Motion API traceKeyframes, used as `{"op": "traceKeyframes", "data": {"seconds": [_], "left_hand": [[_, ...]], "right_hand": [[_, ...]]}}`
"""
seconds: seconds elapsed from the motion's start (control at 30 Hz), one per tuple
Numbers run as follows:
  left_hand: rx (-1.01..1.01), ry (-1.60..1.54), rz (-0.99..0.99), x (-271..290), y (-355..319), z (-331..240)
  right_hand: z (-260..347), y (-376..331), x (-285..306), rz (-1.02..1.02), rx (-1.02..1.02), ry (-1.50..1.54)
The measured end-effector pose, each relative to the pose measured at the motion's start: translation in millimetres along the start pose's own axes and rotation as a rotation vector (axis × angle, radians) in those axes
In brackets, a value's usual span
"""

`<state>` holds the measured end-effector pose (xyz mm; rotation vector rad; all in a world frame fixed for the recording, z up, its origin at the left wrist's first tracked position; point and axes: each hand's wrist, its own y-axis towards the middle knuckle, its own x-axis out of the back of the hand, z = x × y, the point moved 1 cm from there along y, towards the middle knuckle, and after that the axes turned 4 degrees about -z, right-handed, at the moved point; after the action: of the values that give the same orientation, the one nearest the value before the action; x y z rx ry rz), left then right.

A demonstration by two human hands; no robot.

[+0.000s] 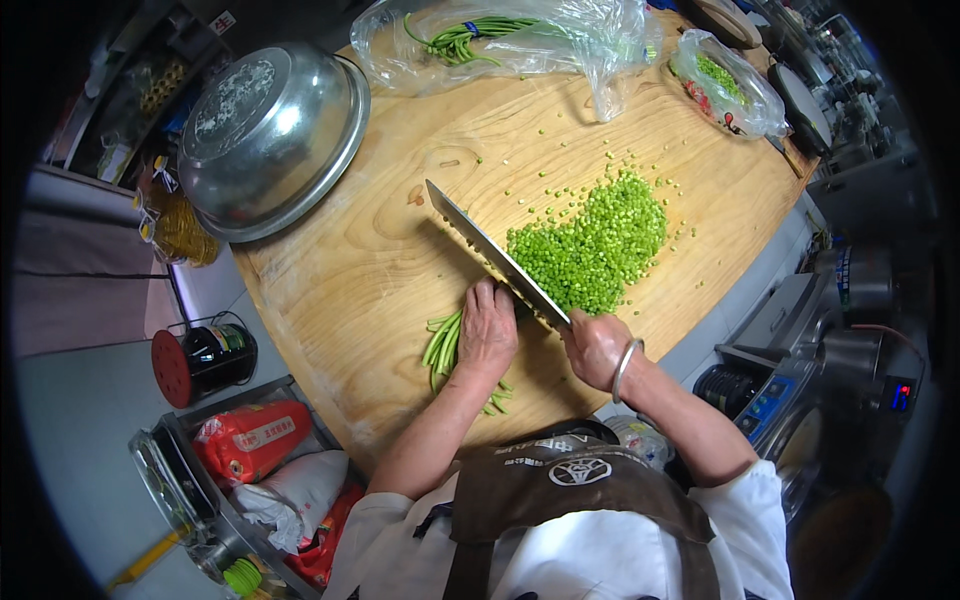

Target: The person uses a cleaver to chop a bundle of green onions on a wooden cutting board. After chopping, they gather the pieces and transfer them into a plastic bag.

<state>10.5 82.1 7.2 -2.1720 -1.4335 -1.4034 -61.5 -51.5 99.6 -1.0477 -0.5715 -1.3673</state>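
Basin (285, 130) lies upturned left of chopped greens (590, 245).

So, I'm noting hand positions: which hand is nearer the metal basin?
Left. The left hand, on the stalks, is right of the basin and closer to the body; the right hand, gripping the knife, is farther right.

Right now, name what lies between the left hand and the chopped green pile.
In the head view, the knife blade lies between the left hand and the chopped green pile.
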Motion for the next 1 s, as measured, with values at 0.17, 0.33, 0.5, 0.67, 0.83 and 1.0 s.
{"op": "traceKeyframes", "data": {"seconds": [0.17,0.33,0.5,0.67,0.83,1.0], "left_hand": [[0.002,-0.062,-0.012,-4,-2,3],[0.010,0.104,-0.012,-16,-9,10],[-0.017,0.031,0.079,-1,1,-2],[0.024,0.013,0.012,-3,1,4],[0.006,0.002,-0.025,-6,-3,5],[0.004,0.130,0.038,-5,-4,0]], "right_hand": [[18,-23,21,0.072,-0.054,-0.040],[16,-6,6,0.149,-0.067,-0.090],[-4,3,-7,-0.008,0.002,0.045],[8,-20,13,0.013,-0.012,-0.017],[22,-23,21,0.161,-0.090,-0.086],[18,4,5,0.225,-0.127,-0.039]]}}
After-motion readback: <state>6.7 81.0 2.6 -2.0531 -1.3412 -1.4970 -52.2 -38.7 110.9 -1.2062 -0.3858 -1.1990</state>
